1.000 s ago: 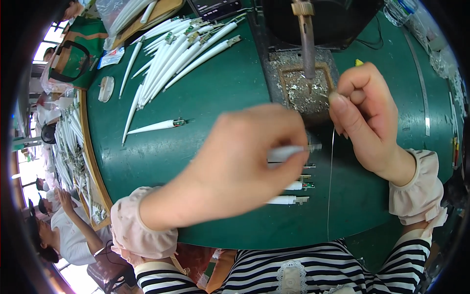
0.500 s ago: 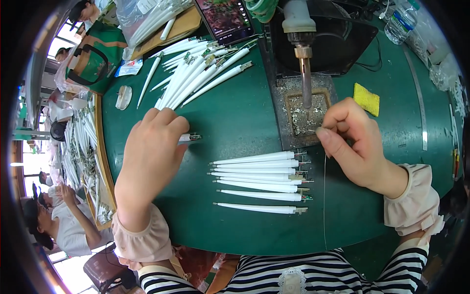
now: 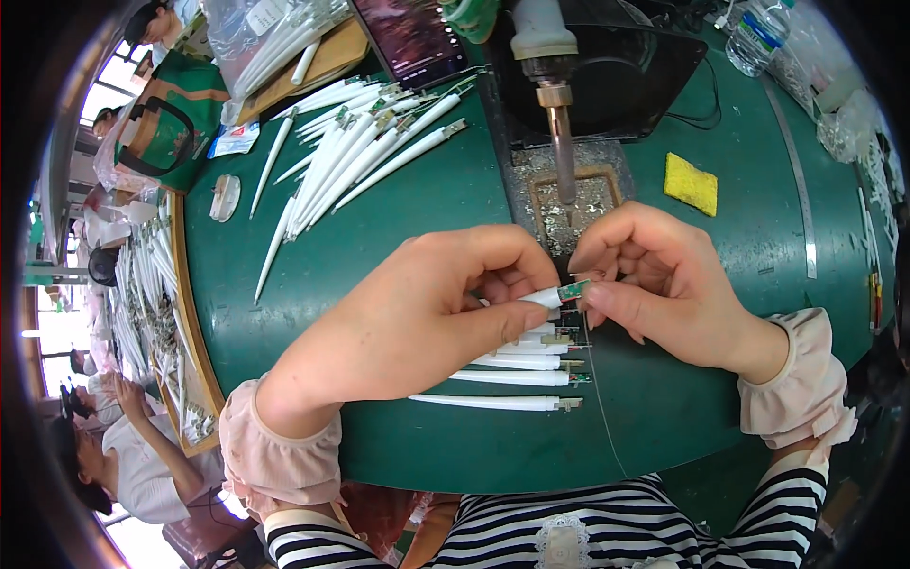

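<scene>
The left hand (image 3: pixel 408 313) pinches a white board-tipped tube (image 3: pixel 542 300), best held steady, while at three o'clock the right hand (image 3: pixel 668 289) seemingly grips fine wire (image 3: pixel 600 408).

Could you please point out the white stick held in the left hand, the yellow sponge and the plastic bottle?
White stick (image 3: pixel 543 298), head view: on its white body.
Yellow sponge (image 3: pixel 691 185), head view: on its top face.
Plastic bottle (image 3: pixel 758 40), head view: on its side.

The left grip (image 3: pixel 427 318) hides most of its white stick (image 3: pixel 543 298), and the top edge crops the phone (image 3: pixel 406 43).
</scene>
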Demonstrator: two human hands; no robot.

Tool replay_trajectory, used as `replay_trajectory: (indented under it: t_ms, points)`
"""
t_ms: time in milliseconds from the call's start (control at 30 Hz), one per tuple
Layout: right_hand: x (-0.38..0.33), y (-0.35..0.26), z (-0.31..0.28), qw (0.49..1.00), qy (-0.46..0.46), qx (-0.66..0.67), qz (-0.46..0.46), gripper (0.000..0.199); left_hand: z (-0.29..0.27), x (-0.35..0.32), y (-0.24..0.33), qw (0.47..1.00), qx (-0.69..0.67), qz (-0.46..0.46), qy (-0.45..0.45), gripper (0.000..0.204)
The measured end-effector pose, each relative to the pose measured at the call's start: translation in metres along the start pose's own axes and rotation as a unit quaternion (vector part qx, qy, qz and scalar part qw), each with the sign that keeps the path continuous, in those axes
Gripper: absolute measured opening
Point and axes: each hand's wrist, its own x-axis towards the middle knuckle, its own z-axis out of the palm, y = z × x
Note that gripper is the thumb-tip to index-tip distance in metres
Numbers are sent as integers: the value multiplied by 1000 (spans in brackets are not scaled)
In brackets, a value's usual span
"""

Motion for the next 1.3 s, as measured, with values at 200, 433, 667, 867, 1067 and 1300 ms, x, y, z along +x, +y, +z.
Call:
replay_trajectory:
  t_ms: [200,433,667,867,1067,1300]
  points:
    - [1,-4,-6,997,-25,42,58,12,8,4,-6,995,-95,-12,7,17]
    - [0,-2,-5,997,-20,56,57,12,15,4,-11,997,-53,35,46,14]
    - [1,-1,-3,998,-12,52,34,15,15,5,-13,996,-60,39,58,12]
    - [0,3,-2,1000,1,8,17,13,16,5,-13,997,-10,38,69,10]
    - [1,-5,2,997,39,63,24,13,16,9,-14,994,-72,29,73,9]
    - [1,2,-4,984,66,-144,-77,10,14,16,-14,986,-122,56,96,7]
